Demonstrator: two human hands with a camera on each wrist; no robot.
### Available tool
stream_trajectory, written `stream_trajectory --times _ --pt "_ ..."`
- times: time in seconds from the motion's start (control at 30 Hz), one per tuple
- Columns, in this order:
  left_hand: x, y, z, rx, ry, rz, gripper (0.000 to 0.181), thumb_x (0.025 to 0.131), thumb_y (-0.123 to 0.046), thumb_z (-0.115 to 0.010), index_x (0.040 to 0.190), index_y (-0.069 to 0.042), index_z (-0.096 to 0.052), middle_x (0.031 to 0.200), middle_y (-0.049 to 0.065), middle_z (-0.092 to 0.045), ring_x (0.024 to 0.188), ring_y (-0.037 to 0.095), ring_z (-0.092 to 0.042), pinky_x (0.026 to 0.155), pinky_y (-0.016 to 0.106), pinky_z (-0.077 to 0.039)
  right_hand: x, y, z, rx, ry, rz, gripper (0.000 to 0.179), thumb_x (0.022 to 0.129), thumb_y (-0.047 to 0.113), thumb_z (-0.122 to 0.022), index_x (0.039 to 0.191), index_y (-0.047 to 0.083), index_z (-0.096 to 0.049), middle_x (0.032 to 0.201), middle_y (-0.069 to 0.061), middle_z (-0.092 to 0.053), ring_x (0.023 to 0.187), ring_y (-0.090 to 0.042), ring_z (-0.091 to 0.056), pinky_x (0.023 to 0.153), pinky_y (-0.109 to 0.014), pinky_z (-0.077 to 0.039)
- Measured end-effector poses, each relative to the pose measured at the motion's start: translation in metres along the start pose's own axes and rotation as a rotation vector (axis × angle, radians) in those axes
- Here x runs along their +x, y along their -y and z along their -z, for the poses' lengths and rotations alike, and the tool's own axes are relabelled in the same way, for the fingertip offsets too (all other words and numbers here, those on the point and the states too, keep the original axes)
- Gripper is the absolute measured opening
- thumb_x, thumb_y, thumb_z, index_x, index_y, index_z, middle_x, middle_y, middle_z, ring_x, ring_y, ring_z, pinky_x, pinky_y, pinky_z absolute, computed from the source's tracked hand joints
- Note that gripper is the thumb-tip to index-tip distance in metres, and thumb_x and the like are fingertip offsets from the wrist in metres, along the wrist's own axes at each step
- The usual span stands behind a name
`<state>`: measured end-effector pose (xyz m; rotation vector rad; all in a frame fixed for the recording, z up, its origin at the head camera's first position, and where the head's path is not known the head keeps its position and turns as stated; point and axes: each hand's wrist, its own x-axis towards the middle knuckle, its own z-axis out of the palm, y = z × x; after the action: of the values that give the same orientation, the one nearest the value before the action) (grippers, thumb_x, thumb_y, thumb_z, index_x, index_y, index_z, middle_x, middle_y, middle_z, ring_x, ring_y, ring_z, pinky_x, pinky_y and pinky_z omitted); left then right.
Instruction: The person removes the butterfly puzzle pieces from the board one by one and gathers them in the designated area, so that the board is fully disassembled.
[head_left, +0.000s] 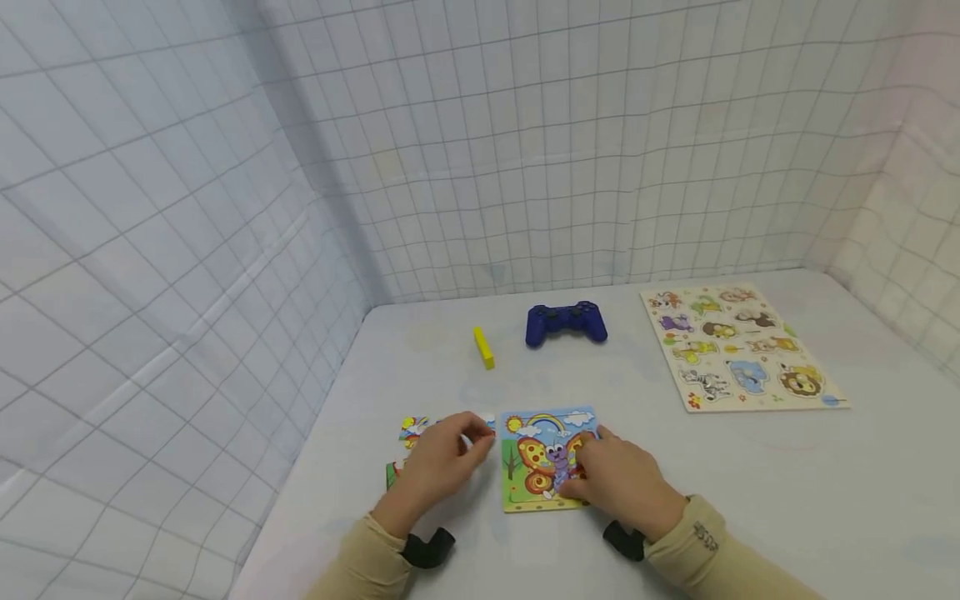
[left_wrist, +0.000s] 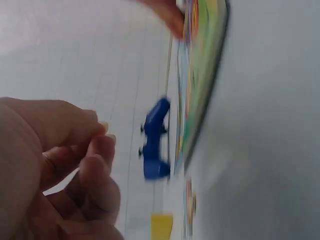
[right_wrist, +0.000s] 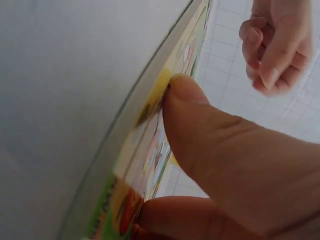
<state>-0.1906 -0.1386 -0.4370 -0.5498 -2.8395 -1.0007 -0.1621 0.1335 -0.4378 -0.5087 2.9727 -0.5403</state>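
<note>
A square butterfly jigsaw puzzle (head_left: 528,479) lies in its tray on the table between the two hands. My right hand (head_left: 622,479) covers its right side. In the right wrist view the thumb (right_wrist: 187,92) presses on the puzzle's face, and a finger (right_wrist: 175,212) touches it further along. Just left of the puzzle hovers my left hand (head_left: 442,462), fingers curled and the tips of thumb and finger together; nothing shows between them in the left wrist view (left_wrist: 75,165). Partly hidden behind that hand are several loose puzzle pieces (head_left: 412,427).
A blue game controller (head_left: 566,322) sits toward the back, with a yellow block (head_left: 483,348) left of it. At the back right lies a wooden animal puzzle board (head_left: 738,346). Walls draped in white gridded cloth (head_left: 495,150) rise behind the table and at its sides.
</note>
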Motion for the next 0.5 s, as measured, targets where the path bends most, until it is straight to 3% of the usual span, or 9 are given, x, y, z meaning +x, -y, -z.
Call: stream_trajectory --times 0.1,0.2,0.33,0.4,0.5 --pt "0.017 -0.028 -0.022 -0.047 0.189 -0.068 0.011 0.099 -0.024 -0.069 0.108 -0.017 -0.072 0.093 -0.012 -0.066 0.080 0.004 -0.058 0.071 0.023 -0.050 0.002 -0.003 0.001 0.025 -0.017 0.010 0.040 0.080 0.046 -0.087 0.065 0.022 -0.059 0.088 -0.004 -0.069 0.128 -0.048 -0.058 0.055 -0.034 -0.042" --pt "0.034 -0.043 -0.039 -0.045 0.282 -0.078 0.015 0.099 -0.021 -0.070 0.112 -0.013 -0.072 0.095 -0.007 -0.066 0.083 0.005 -0.059 0.073 0.024 -0.051 0.002 -0.005 0.003 0.033 -0.042 0.019 0.036 0.078 0.043 -0.089 0.068 0.022 -0.062 0.077 0.003 -0.062 0.124 -0.047 -0.061 0.056 -0.034 -0.043" --pt "0.044 -0.043 -0.056 0.006 0.283 -0.048 0.014 0.096 -0.021 -0.074 0.108 -0.014 -0.072 0.091 -0.007 -0.064 0.080 0.003 -0.056 0.072 0.023 -0.048 0.003 -0.006 0.000 0.048 -0.065 0.042 0.033 0.078 0.040 -0.090 0.073 0.020 -0.064 0.078 0.003 -0.063 0.117 -0.044 -0.066 0.057 -0.035 -0.045" --pt "0.044 -0.039 -0.062 0.018 0.271 -0.052 0.014 0.094 -0.024 -0.076 0.106 -0.017 -0.073 0.090 -0.009 -0.064 0.079 0.002 -0.055 0.071 0.022 -0.048 0.004 -0.008 -0.002 0.050 -0.081 0.057 0.036 0.077 0.040 -0.090 0.090 0.012 -0.072 0.089 -0.001 -0.069 0.113 -0.041 -0.067 0.063 -0.039 -0.051" --pt "0.042 -0.037 -0.069 0.014 0.241 -0.083 0.013 0.094 -0.030 -0.076 0.104 -0.022 -0.075 0.089 -0.013 -0.065 0.076 -0.001 -0.056 0.068 0.021 -0.047 0.006 -0.016 -0.001 0.053 -0.084 0.063 0.072 0.076 0.042 -0.090 0.130 0.001 -0.065 0.122 -0.014 -0.071 0.120 -0.040 -0.063 0.085 -0.052 -0.055"
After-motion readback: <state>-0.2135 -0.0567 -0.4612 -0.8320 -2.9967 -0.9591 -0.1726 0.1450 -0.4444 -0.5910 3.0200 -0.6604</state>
